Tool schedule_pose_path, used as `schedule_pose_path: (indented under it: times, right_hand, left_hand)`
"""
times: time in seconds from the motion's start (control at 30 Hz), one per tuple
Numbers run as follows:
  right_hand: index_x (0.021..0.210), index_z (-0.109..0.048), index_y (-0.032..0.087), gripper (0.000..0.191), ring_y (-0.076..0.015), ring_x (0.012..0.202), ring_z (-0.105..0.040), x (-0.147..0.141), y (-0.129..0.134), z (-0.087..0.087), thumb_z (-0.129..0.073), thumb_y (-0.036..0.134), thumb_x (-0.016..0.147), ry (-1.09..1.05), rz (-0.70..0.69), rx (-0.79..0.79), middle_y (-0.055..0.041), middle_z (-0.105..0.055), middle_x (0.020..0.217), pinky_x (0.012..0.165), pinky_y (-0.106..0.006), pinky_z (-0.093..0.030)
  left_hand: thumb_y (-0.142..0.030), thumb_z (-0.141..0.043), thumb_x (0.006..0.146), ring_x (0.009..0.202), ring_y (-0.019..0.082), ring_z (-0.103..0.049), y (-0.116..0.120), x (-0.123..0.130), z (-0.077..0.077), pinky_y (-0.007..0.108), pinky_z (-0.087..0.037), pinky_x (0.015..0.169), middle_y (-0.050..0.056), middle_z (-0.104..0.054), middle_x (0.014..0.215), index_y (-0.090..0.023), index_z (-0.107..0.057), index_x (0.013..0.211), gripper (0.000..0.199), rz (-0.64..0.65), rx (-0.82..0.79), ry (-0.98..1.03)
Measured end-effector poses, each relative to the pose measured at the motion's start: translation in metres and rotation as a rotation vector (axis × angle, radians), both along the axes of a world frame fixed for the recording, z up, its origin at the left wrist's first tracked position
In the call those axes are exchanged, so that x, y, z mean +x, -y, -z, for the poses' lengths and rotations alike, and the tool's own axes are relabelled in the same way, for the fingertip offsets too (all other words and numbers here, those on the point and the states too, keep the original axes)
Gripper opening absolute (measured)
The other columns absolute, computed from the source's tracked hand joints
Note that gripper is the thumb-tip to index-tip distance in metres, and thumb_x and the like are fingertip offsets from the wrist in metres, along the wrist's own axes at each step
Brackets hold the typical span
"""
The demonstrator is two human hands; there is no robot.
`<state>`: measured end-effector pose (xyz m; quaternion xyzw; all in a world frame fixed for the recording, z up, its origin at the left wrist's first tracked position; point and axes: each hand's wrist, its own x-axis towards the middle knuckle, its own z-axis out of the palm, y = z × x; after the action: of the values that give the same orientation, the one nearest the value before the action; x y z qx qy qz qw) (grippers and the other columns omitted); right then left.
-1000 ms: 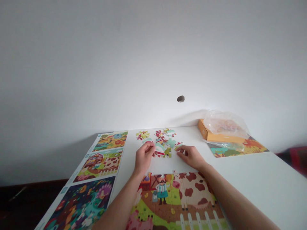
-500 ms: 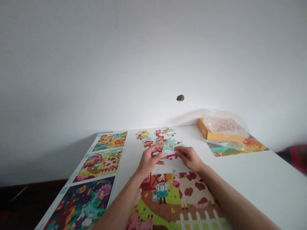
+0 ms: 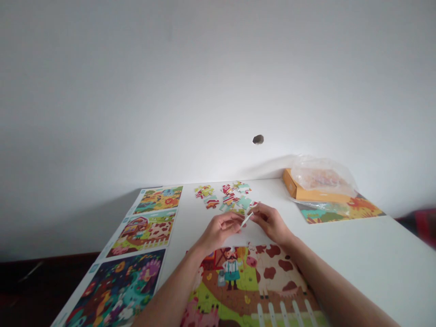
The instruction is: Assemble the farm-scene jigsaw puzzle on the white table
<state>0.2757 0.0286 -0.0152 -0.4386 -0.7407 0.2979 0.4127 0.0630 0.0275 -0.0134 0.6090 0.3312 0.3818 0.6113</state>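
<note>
Between my two hands a jigsaw piece [image 3: 247, 220] is held nearly edge-on, so only a thin pale strip of it shows. My left hand [image 3: 223, 228] pinches its lower left end, and my right hand [image 3: 270, 221] grips its upper right end. Right behind the hands lies a group of loose jigsaw pieces [image 3: 245, 202], coloured red, pale green and yellow-green. Below the hands, partly covered by my forearms, spreads the joined part of a farm jigsaw [image 3: 238, 290], with a farmer, a spotted cow, pigs and a white fence.
On the left lies a picture sheet [image 3: 172, 222] with three scenes, the middle one matching the farm jigsaw. At the back right an orange box [image 3: 306, 193] carries a clear plastic bag [image 3: 323, 170], beside a savanna picture [image 3: 361, 209]. The wall [image 3: 204, 91] has a hole [image 3: 258, 139].
Both hands have turned the jigsaw piece from showing its pale green face to nearly edge-on. The loose pieces and the joined jigsaw stay as they were; the view shifted slightly.
</note>
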Motion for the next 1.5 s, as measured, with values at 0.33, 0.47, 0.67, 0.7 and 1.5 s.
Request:
schedule_pose_path:
  times: [0.33,0.47,0.67,0.7,1.5]
  right_hand:
    - [0.125,-0.058,0.020,0.046,-0.0112,0.063,-0.055,-0.005,0.009,-0.001,-0.062,0.042,0.085,-0.143,-0.243,-0.295,-0.0040,-0.064,0.086,0.053,-0.021,-0.044]
    - [0.135,-0.045,0.023,0.057,-0.0097,0.060,-0.053,-0.006,0.004,0.009,-0.063,0.036,0.083,-0.221,-0.199,-0.311,-0.0030,-0.063,0.090,0.048,-0.019,-0.042]
    - [0.112,-0.061,0.019,0.030,-0.0127,0.067,-0.058,0.000,-0.005,0.016,-0.056,0.033,0.085,-0.118,0.076,-0.105,-0.0046,-0.066,0.089,0.057,-0.022,-0.046]
    - [0.109,-0.062,0.019,0.027,-0.0131,0.067,-0.058,0.001,-0.006,0.016,-0.055,0.032,0.086,-0.081,0.143,-0.050,-0.0051,-0.067,0.089,0.058,-0.023,-0.046]
    - [0.089,-0.069,0.024,0.018,-0.0142,0.079,-0.062,0.013,-0.014,0.021,-0.052,0.017,0.084,0.393,0.190,0.100,-0.0036,-0.062,0.104,0.077,-0.026,-0.048]
  left_hand:
    - [-0.025,-0.073,0.070,0.070,0.014,-0.063,-0.003,0.000,0.012,0.023,-0.048,0.065,0.001,-0.066,0.080,-0.017,-0.058,0.085,0.023,-0.121,-0.005,-0.109]
    - [-0.027,-0.073,0.068,0.071,0.014,-0.064,-0.002,0.004,0.011,0.026,-0.052,0.065,0.001,-0.065,0.087,-0.019,-0.056,0.104,0.040,-0.164,-0.022,-0.050]
    - [-0.032,-0.058,0.083,0.082,0.018,-0.064,-0.013,-0.007,0.016,0.030,-0.051,0.074,0.005,-0.069,0.090,-0.018,-0.066,0.097,0.022,-0.389,0.263,-0.283]
    - [-0.031,-0.054,0.085,0.089,0.020,-0.064,-0.016,-0.012,0.017,0.031,-0.050,0.077,0.006,-0.069,0.094,-0.019,-0.068,0.093,0.019,-0.509,0.353,-0.389]
    - [-0.027,-0.057,0.081,0.103,0.029,-0.052,-0.022,-0.030,0.022,0.040,-0.043,0.084,0.006,-0.068,0.107,-0.023,-0.066,0.083,0.010,-0.854,0.460,-1.129]
